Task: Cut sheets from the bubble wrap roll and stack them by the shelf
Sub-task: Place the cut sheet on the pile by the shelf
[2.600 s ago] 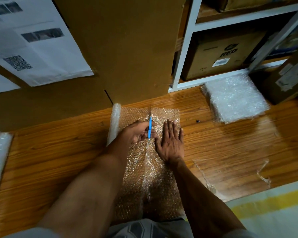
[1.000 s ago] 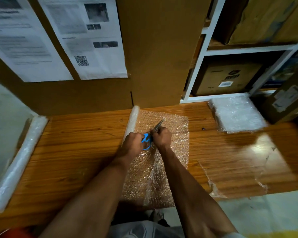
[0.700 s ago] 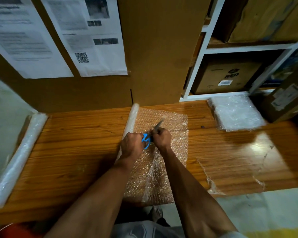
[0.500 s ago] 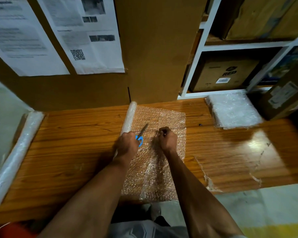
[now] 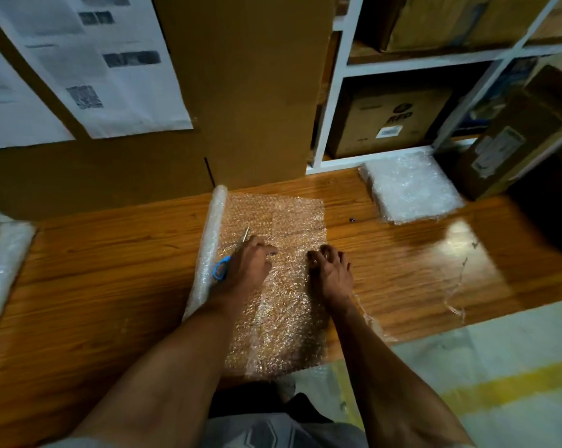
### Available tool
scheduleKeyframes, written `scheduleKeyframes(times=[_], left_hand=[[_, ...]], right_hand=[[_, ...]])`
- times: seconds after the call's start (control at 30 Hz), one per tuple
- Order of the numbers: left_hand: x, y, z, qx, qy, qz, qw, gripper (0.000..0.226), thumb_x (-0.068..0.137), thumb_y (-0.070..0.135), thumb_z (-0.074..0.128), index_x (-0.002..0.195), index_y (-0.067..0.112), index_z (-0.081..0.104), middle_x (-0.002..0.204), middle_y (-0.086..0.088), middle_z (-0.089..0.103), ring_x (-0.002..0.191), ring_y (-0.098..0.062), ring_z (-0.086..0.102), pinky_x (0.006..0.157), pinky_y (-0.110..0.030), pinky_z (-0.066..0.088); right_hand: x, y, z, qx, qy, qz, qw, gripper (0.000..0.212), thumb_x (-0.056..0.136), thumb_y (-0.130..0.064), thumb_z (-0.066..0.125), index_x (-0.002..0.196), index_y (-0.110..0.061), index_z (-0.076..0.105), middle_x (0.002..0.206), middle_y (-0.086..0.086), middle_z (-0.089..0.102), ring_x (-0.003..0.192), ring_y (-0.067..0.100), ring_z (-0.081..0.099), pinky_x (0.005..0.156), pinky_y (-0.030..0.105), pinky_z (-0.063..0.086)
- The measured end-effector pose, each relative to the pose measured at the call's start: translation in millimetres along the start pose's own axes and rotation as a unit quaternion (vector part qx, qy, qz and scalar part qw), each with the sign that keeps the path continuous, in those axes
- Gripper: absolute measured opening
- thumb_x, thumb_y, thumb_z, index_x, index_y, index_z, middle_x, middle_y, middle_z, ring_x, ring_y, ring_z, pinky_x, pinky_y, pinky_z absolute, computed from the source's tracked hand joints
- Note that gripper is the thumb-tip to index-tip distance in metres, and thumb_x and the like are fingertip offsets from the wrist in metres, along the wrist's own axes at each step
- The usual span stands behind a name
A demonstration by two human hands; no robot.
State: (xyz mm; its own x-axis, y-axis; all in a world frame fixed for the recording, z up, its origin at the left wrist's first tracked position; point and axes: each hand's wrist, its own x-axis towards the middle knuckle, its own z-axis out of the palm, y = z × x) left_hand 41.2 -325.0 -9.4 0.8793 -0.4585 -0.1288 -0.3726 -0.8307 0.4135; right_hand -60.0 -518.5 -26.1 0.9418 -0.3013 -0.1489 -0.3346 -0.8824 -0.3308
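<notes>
1. Change since half a second ago: the hands have drawn further apart. The left hand (image 5: 245, 270) has carried the scissors (image 5: 229, 260) leftward, close against the roll (image 5: 208, 250). The right hand (image 5: 331, 273) has shifted right, toward the sheet's (image 5: 282, 286) right edge.
2. Change since one second ago: both hands then met at the scissors over the sheet's middle. The scissors now lie in the left hand alone.
3. Left hand: palm down on the sheet's left part, fingers curled round the blue handles, forefinger stretched rightward. Blade tip points away and up, beside the roll. Whether the blades are parted cannot be told.
4. Right hand: knuckles up, fingers bent and bunched, tips on the sheet near its right edge. It looks to pinch the wrap, though the blur leaves this unsure.
5. Roll: lies on the wooden board (image 5: 111, 270), running away from the person, its far end near the cardboard box (image 5: 247, 92).
6. Sheet: unrolled to the right of the roll, flat on the board; its near end overhangs the board's edge.
7. Stack (image 5: 409, 189): cut sheets piled at the foot of the shelf (image 5: 331, 101), well apart from both hands.
8. Second roll (image 5: 1, 273): at the board's left edge.
</notes>
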Motion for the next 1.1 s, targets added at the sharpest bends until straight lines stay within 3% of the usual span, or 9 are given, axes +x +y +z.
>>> scheduleKeyframes(times=[0.17,0.27,0.37,0.53,0.6,0.73,0.9,1.03,1.1], left_hand=[[7,4,7,0.046,0.000,-0.005,0.999,0.030,0.089,0.032,0.076,0.118,0.038,0.072,0.131,0.004,0.057,0.117,-0.018,0.050,0.091,-0.039,0.055],[8,5,10,0.046,0.007,0.000,0.999,0.026,0.087,0.030,0.078,0.112,0.037,0.073,0.126,0.006,0.058,0.112,-0.016,0.053,0.086,-0.038,0.056],[7,6,9,0.039,0.022,0.015,0.999,0.021,0.087,0.028,0.079,0.105,0.037,0.074,0.125,0.006,0.058,0.108,-0.013,0.054,0.081,-0.035,0.057],[2,5,13,0.048,0.010,0.043,0.998,0.016,0.084,0.036,0.081,0.097,0.038,0.073,0.123,0.010,0.061,0.110,-0.013,0.055,0.093,-0.040,0.053],[3,7,14,0.057,0.009,0.034,0.998,0.015,0.081,0.036,0.082,0.094,0.038,0.074,0.121,0.010,0.063,0.111,-0.013,0.053,0.095,-0.038,0.050],[6,13,14,0.078,0.004,0.016,0.997,0.012,0.080,0.033,0.084,0.091,0.036,0.078,0.119,0.009,0.064,0.110,-0.014,0.053,0.090,-0.034,0.045],[0,13,20,0.067,-0.007,0.018,0.998,0.010,0.092,0.025,0.073,0.091,0.034,0.076,0.125,0.009,0.057,0.116,-0.014,0.046,0.101,-0.037,0.042],[-8,10,19,0.012,-0.002,0.030,0.999,0.006,0.097,0.027,0.066,0.094,0.031,0.070,0.123,0.010,0.058,0.121,-0.015,0.045,0.103,-0.037,0.036],[-12,11,16,-0.051,0.005,0.022,0.998,0.008,0.097,0.022,0.065,0.096,0.030,0.068,0.114,0.009,0.059,0.114,-0.015,0.051,0.098,-0.035,0.042]], right_hand=[[-1,13,8,0.014,-0.009,0.005,1.000,0.057,0.090,-0.034,0.074,0.143,-0.028,0.052,0.155,0.008,0.040,0.133,0.031,0.042,0.107,0.045,0.042],[-3,21,17,0.006,0.035,-0.025,0.999,0.036,0.100,-0.044,0.058,0.133,-0.028,0.055,0.147,0.005,0.047,0.126,0.026,0.045,0.099,0.042,0.043],[-6,24,21,0.025,0.065,-0.030,0.997,0.030,0.106,-0.049,0.045,0.125,-0.027,0.054,0.136,0.001,0.050,0.120,0.023,0.047,0.094,0.039,0.040],[-9,35,24,0.021,0.070,-0.053,0.996,0.031,0.103,-0.047,0.043,0.121,-0.025,0.056,0.137,0.004,0.051,0.118,0.024,0.047,0.090,0.038,0.039],[-8,37,23,0.013,0.066,-0.047,0.997,0.028,0.100,-0.043,0.052,0.122,-0.026,0.057,0.140,0.002,0.050,0.120,0.024,0.047,0.091,0.040,0.044],[-7,34,20,-0.006,0.021,-0.038,0.999,0.050,0.091,-0.031,0.076,0.136,-0.019,0.057,0.151,0.008,0.046,0.132,0.028,0.042,0.105,0.043,0.043],[-11,36,20,-0.025,-0.010,-0.025,0.999,0.073,0.088,-0.028,0.078,0.149,-0.009,0.042,0.152,0.014,0.041,0.135,0.032,0.040,0.114,0.044,0.037],[-20,38,24,0.027,0.018,-0.015,0.999,0.061,0.091,-0.022,0.068,0.143,-0.005,0.040,0.144,0.021,0.047,0.131,0.041,0.044,0.109,0.056,0.043],[-21,39,21,0.043,0.027,-0.020,0.998,0.059,0.093,-0.029,0.055,0.144,-0.006,0.037,0.144,0.022,0.050,0.134,0.043,0.043,0.109,0.059,0.042]])
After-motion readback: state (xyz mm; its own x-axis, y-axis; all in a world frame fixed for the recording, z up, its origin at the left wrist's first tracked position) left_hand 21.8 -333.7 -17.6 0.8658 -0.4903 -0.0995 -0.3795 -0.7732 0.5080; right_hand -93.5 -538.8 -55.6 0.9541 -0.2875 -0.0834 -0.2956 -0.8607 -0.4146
